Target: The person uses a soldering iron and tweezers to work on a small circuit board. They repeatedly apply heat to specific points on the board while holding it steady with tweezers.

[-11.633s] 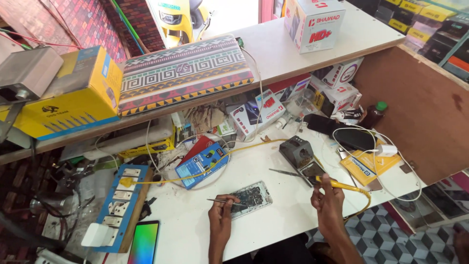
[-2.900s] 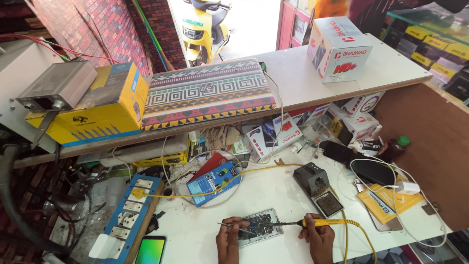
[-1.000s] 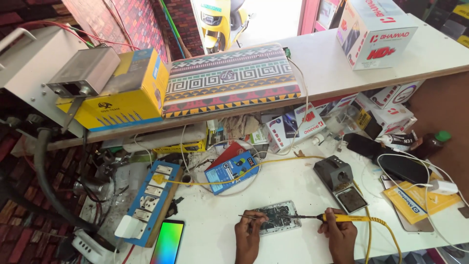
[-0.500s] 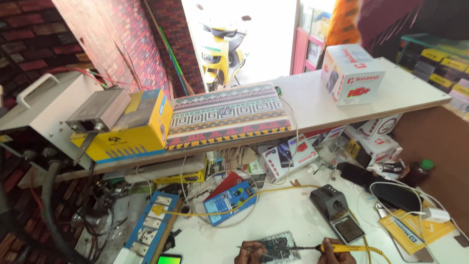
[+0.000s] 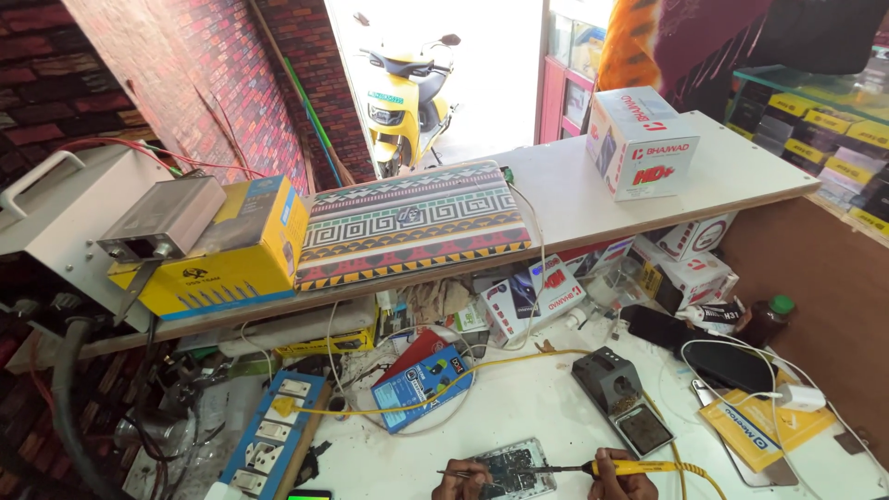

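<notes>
At the bottom edge of the head view my left hand (image 5: 463,480) holds thin tweezers against a small circuit board (image 5: 512,463) lying on the white bench. My right hand (image 5: 619,480) grips a yellow-handled soldering iron (image 5: 639,468); its tip points left onto the board. A yellow cable (image 5: 519,363) runs from the iron across the bench. Only the fingers of both hands show.
A black soldering station (image 5: 616,396) stands right of the board. A blue power board (image 5: 426,384) and a blue socket strip (image 5: 273,433) lie to the left. On the shelf above sit a patterned case (image 5: 412,220), a yellow box (image 5: 227,250) and a white carton (image 5: 642,141).
The view has tilted upward, so my hands and the board have slid to the bottom edge. The street and a yellow scooter show at the top. Both hands keep their grips.
</notes>
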